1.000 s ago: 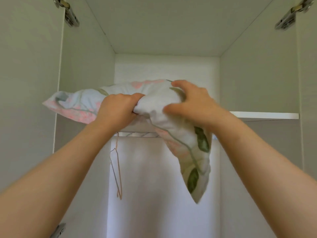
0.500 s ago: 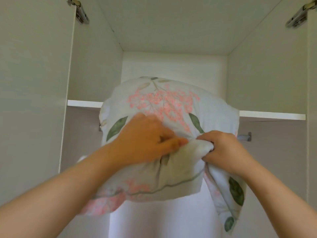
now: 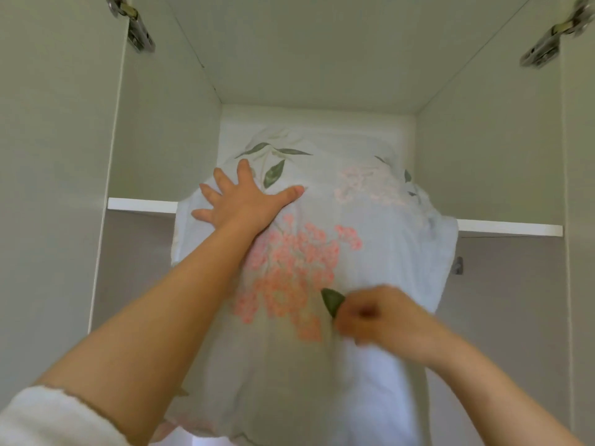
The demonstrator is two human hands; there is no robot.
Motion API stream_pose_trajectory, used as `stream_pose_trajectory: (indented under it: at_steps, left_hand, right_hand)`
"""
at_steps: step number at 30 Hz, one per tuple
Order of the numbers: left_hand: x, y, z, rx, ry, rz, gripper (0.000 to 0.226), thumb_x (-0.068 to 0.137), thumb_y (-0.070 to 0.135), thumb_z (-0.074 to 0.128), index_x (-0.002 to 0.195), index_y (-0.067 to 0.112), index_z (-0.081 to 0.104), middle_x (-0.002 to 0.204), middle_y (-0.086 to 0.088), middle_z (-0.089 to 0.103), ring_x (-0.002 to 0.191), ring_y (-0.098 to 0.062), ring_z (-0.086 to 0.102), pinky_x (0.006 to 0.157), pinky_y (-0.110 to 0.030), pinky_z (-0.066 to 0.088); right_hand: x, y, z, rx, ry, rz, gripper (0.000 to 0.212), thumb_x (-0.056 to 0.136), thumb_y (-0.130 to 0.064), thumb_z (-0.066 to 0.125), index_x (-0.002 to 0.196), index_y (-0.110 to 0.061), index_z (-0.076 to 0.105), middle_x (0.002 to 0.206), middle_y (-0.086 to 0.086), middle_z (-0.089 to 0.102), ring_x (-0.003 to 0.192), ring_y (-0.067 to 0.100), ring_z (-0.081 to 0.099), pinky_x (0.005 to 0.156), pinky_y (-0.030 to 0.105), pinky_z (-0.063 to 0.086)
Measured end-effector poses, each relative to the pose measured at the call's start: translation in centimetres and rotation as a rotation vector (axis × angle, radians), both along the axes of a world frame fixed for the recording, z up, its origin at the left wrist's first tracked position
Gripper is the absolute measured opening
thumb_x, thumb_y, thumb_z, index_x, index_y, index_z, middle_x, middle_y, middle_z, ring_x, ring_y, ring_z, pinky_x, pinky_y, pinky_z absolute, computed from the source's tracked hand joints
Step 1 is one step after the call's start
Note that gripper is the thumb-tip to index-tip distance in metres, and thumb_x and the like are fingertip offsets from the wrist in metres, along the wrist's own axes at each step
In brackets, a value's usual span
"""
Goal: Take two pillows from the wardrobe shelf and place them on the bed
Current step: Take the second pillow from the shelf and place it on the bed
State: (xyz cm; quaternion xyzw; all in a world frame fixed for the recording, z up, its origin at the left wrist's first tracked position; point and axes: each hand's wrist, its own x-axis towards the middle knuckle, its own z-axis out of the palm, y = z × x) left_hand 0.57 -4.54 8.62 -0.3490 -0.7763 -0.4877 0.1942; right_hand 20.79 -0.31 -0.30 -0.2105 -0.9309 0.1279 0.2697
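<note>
Sleeve cuff of white fleecy fabric (image 3: 48,416) sits nearest the camera, at the lower left below the pillow, on the left forearm. That forearm runs up across the front of the large pale pillow with pink blossom clusters and green leaves printed on its case (image 3: 322,252). The right hand (image 3: 383,320) is blurred at the pillow's lower right; its fingers (image 3: 346,323) are curled and pinch a fold of the case just beside a dark green leaf. Higher up, the left hand (image 3: 241,201) lies flat on the pillow's upper left, its fingers (image 3: 222,178) spread wide and the thumb stretched out toward the pillow's middle, pressing on the fabric and gripping nothing. The pillow hangs over the front edge of the white wardrobe shelf (image 3: 508,228), its upper part on the shelf and its lower part drooping below. Above the pillow, metal door hinges (image 3: 138,30) show at both upper corners of the pale wardrobe.
</note>
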Motion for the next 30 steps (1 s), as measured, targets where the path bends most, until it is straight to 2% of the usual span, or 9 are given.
stream_pose_trajectory:
  at_steps: [2,4,8,13,16,19,21,25,30]
  left_hand:
    - [-0.5,0.3,1.6,0.008,0.02,0.011,0.107,0.063,0.084,0.046,0.148,0.033,0.008,0.159,-0.01,-0.004,0.145,-0.039,-0.003,0.109,-0.067,0.004]
    - [-1.1,1.0,3.2,-0.023,0.021,0.016,0.104,0.064,0.085,0.044,0.147,0.032,0.012,0.159,-0.01,0.0,0.144,-0.04,0.0,0.11,-0.067,0.004]
    - [-2.6,2.9,5.2,-0.074,-0.076,-0.013,0.109,0.061,0.086,0.046,0.147,0.032,0.008,0.158,-0.014,0.007,0.143,-0.043,0.008,0.112,-0.064,0.008]
    - [-4.7,4.3,6.2,-0.108,-0.174,-0.074,0.126,0.036,0.088,0.048,0.142,0.023,0.027,0.15,-0.012,0.033,0.134,-0.039,0.034,0.109,-0.053,0.028]
    - [-5.6,4.5,7.1,-0.085,-0.203,-0.198,0.092,0.064,0.07,0.062,0.131,0.009,0.045,0.125,-0.005,0.053,0.11,-0.031,0.054,0.093,-0.034,0.041]
    - [-6.4,5.1,7.9,-0.123,-0.271,-0.301,0.072,0.08,0.052,0.061,0.134,0.007,0.045,0.131,-0.012,0.055,0.11,-0.031,0.058,0.085,-0.034,0.043]
    - [-6.2,5.2,7.7,-0.22,-0.271,-0.365,0.066,0.086,0.054,0.053,0.136,0.012,0.045,0.132,-0.011,0.054,0.108,-0.028,0.058,0.084,-0.033,0.044]
    - [-5.6,5.4,7.5,-0.11,-0.19,-0.211,0.078,0.084,0.051,0.057,0.141,0.003,0.033,0.147,-0.014,0.038,0.133,-0.03,0.039,0.106,-0.037,0.033]
    - [-4.9,4.2,6.6,0.022,-0.189,-0.111,0.099,0.06,0.067,0.069,0.133,0.008,0.039,0.137,-0.013,0.049,0.122,-0.035,0.05,0.101,-0.043,0.043]
  right_hand:
    - [-0.2,1.5,2.4,0.018,0.524,-0.08,0.017,0.082,-0.024,0.059,0.067,-0.028,0.064,0.078,-0.004,0.069,0.077,0.014,0.06,0.077,0.031,0.048]
    - [-1.0,3.1,5.7,0.1,0.803,-0.247,0.011,0.083,-0.037,0.056,0.081,-0.029,0.064,0.093,-0.002,0.069,0.099,0.024,0.058,0.09,0.037,0.045]
    - [-3.9,7.1,11.0,0.055,0.582,-0.5,0.053,0.087,-0.055,0.042,0.13,-0.025,0.044,0.14,0.008,0.046,0.132,0.033,0.035,0.108,0.045,0.024]
    - [-6.3,11.0,14.0,-0.163,0.502,-0.484,0.086,0.076,-0.07,0.042,0.141,-0.015,0.028,0.145,0.014,0.04,0.131,0.038,0.039,0.11,0.048,0.03]
    - [-6.7,11.8,15.4,-0.25,0.511,-0.43,0.084,0.08,-0.064,0.048,0.14,-0.007,0.031,0.14,0.015,0.046,0.124,0.035,0.047,0.102,0.038,0.039]
    - [-7.0,12.8,15.5,-0.319,0.542,-0.361,0.078,0.082,-0.058,0.053,0.138,-0.005,0.038,0.132,0.014,0.053,0.106,0.032,0.056,0.083,0.031,0.039]
    - [-7.3,13.4,14.9,-0.321,0.549,-0.374,0.08,0.077,-0.061,0.057,0.134,-0.007,0.042,0.127,0.013,0.057,0.1,0.031,0.057,0.086,0.032,0.043]
    - [-7.1,13.3,13.9,-0.262,0.625,-0.451,0.092,0.055,-0.07,0.056,0.122,-0.007,0.05,0.119,0.013,0.06,0.109,0.037,0.057,0.099,0.048,0.044]
    - [-6.1,12.6,12.9,-0.287,0.863,-0.272,0.065,0.075,-0.043,0.069,0.124,-0.006,0.049,0.119,0.01,0.061,0.105,0.03,0.059,0.087,0.033,0.046]
